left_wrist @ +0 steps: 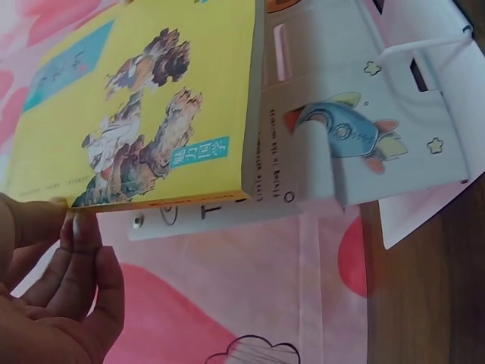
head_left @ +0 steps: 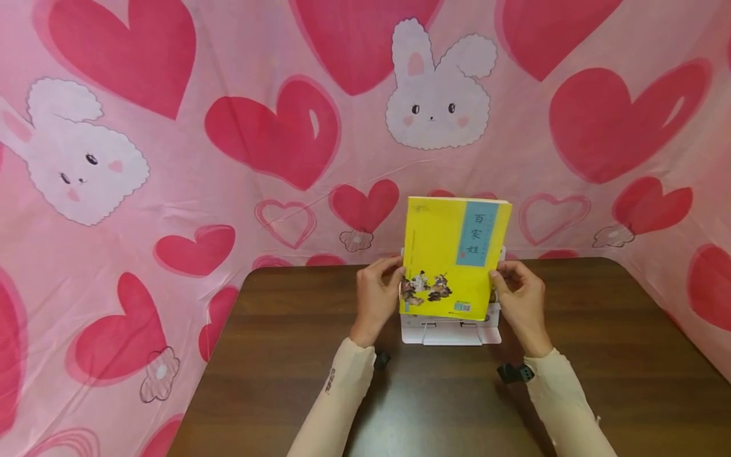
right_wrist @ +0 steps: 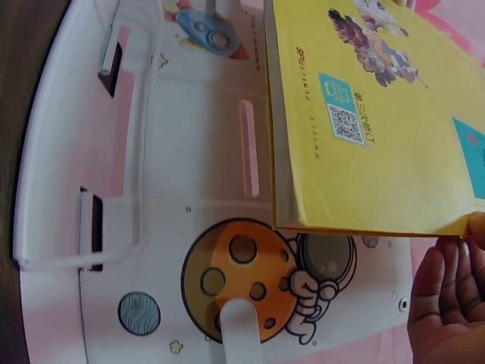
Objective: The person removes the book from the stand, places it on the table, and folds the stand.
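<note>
A yellow book [head_left: 440,254] with a blue title panel is held upright between both hands, tilted slightly. My left hand [head_left: 378,293] pinches its left edge, thumb on the front cover and fingers behind. On the opposite edge my right hand [head_left: 521,303] pinches in the same way. Behind and below the book stands a white book stand [head_left: 411,333] with a front ledge and a wire holder. In the left wrist view a blue rocket is printed on the stand [left_wrist: 424,152]. The right wrist view shows an orange planet and an astronaut on it, with a gap between the stand and the book's lower edge.
The dark wooden table [head_left: 297,355] carries the stand near its back edge. Behind it hangs a pink cloth [head_left: 365,152] with hearts and rabbit faces. Black straps [head_left: 514,373] sit at the wrists.
</note>
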{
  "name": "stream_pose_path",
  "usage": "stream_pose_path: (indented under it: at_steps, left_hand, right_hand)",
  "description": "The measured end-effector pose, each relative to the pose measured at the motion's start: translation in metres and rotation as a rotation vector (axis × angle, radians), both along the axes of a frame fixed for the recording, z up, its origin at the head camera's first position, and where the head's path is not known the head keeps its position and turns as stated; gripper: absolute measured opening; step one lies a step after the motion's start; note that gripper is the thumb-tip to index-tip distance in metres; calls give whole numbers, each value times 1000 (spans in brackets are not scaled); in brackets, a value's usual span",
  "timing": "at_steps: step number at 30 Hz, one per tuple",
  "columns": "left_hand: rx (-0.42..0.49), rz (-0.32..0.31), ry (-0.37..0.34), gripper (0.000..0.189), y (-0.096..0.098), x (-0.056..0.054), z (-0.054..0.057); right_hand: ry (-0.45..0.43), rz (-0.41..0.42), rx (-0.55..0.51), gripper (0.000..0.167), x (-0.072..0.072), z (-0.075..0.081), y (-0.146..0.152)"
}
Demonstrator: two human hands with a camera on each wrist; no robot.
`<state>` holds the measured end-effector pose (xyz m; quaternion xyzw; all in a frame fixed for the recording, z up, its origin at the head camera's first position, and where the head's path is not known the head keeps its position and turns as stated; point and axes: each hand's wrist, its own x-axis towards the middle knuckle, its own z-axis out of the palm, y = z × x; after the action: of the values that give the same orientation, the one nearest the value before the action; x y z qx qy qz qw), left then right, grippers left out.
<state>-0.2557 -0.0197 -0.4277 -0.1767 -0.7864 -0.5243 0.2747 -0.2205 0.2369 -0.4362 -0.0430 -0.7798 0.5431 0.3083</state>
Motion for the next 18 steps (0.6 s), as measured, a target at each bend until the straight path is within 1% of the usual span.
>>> stream_pose_path:
  at_steps: [5, 8, 11, 15, 18]
  left_hand:
    - [-5, -19, -52, 20, -10, 0, 2]
    - [-4, -27, -80, 19, -15, 2, 3]
    - [-2, -36, -107, 20, -20, 2, 5]
    - [14, -43, -121, 20, -24, 2, 9]
    - [22, -47, -142, 21, -27, 3, 11]
  right_hand:
    - [-68, 42, -24, 19, 2, 0, -4]
    - [-103, 81, -34, 20, 5, -1, -7]
    - [-95, 112, -50, 19, 6, -1, -9]
    - [-64, 144, -73, 19, 6, 1, -12]
    - [-68, 162, -81, 20, 6, 1, -12]
